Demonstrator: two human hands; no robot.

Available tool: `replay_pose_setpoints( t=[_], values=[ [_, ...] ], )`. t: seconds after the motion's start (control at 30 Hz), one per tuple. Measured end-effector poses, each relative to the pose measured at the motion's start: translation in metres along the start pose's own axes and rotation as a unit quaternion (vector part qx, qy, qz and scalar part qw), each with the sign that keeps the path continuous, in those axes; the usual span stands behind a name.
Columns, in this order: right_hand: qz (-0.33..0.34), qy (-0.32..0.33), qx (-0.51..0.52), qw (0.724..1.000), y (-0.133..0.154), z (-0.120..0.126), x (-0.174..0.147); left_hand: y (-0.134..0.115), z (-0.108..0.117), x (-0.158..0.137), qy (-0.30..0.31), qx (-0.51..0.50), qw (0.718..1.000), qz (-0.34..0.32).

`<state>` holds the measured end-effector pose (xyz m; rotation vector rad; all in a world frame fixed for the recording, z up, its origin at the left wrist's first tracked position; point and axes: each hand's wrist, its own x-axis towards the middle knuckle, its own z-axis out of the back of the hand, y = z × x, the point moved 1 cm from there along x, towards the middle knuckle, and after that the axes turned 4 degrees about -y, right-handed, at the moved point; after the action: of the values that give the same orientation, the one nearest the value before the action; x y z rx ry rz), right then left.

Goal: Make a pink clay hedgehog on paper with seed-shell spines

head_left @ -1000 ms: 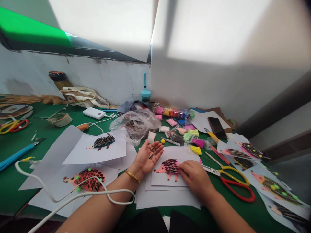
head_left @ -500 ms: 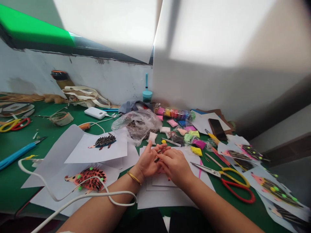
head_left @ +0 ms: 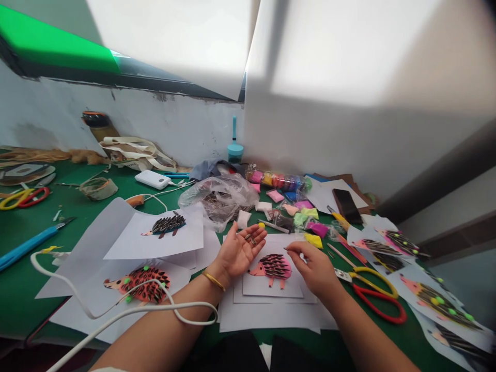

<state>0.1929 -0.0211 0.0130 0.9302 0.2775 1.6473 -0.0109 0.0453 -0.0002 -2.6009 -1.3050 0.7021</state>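
Note:
My left hand is palm up with its fingers stretched out. A few striped sunflower seeds lie loose on its fingers. My right hand pinches a small dark sunflower seed between thumb and forefinger, just above the right side of a hedgehog picture. That pink clay hedgehog lies on white paper between my hands, its back covered with rows of seeds. A clear plastic bag holding more seeds is behind my left hand.
Red-and-yellow-handled scissors lie to the right, partly behind my right hand. Finished hedgehog sheets overlap at the right edge; others are at left. A white cable crosses above my left forearm. Clay packets and a phone lie farther back.
My right hand has moved away from my left palm, to the right, with a seed in its fingertips. My left hand has spread flatter, and the pink hedgehog has come into view.

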Motion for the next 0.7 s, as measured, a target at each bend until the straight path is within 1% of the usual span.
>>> replay_pose_setpoints(
  t=[0.13, 0.2, 0.27, 0.4, 0.47, 0.7],
  values=[
    [-0.04, 0.039, 0.019, 0.998, -0.024, 0.003, -0.024, -0.003, 0.006, 0.006, -0.026, -0.006, 0.999, -0.019],
    [-0.075, 0.033, 0.015, 0.997, -0.029, 0.001, -0.033, -0.003, 0.008, 0.008, -0.035, -0.007, 0.999, -0.026],
    [-0.09, 0.032, 0.011, 0.995, -0.031, -0.002, -0.039, -0.004, 0.009, 0.008, -0.044, -0.007, 0.999, -0.029],
    [-0.05, 0.056, 0.016, 0.997, -0.025, -0.005, -0.04, -0.004, 0.008, 0.008, -0.054, -0.005, 0.998, -0.033],
    [-0.034, 0.056, 0.012, 0.998, -0.021, -0.005, -0.039, -0.004, 0.008, 0.008, -0.056, -0.003, 0.998, -0.035],
    [-0.023, 0.048, -0.015, 0.998, -0.021, -0.007, -0.043, -0.004, 0.007, 0.008, -0.059, 0.001, 0.998, -0.034]
  ],
)
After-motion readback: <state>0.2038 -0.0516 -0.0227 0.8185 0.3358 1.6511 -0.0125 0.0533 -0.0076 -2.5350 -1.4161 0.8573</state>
